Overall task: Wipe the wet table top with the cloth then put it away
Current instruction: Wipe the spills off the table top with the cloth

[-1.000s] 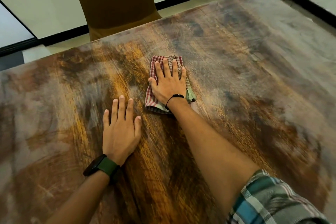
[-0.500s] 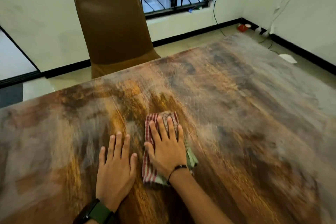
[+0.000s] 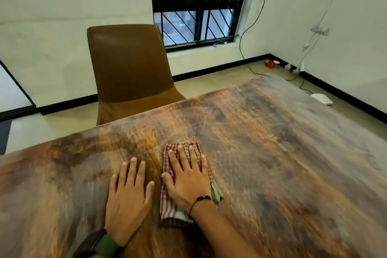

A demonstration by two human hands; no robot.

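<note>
While the left hand (image 3: 127, 199) lies flat on the bare wooden bench (image 3: 282, 153), fingers straight, the right hand (image 3: 187, 180) presses spread fingers on the folded checked cloth (image 3: 167, 209), just beside it. Brown chair (image 3: 129, 69) stands at the far edge.

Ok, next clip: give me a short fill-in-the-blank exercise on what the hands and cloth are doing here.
1. The right hand presses flat on the checked ____.
2. The left hand lies flat on the bare table top, just to the ____ of the cloth.
3. Behind the table's far edge stands a brown ____.
4. The left wrist bears a ____ with a green strap.

Missing words: cloth; left; chair; watch
</note>
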